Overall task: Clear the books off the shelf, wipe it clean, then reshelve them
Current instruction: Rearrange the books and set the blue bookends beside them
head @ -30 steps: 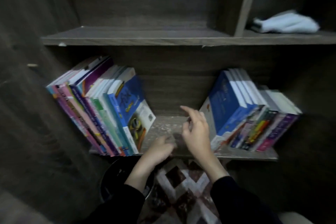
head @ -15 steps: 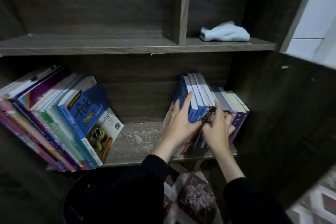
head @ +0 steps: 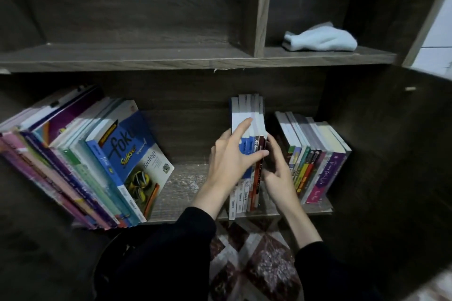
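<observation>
**Inspector:** Your left hand [head: 232,156] grips a bundle of books [head: 247,107] across the spines. Your right hand [head: 277,176] clasps its other side, fingers in the gap.

**Operator:** And the rest?

**Inspector:** On the shelf [head: 181,186], the leaning stack [head: 97,154] sits left, the bundle middle, the upright row [head: 315,154] right. Squeeze evenly, support underneath and draw straight out, because that row may topple. The cloth [head: 320,38] lies above.
</observation>
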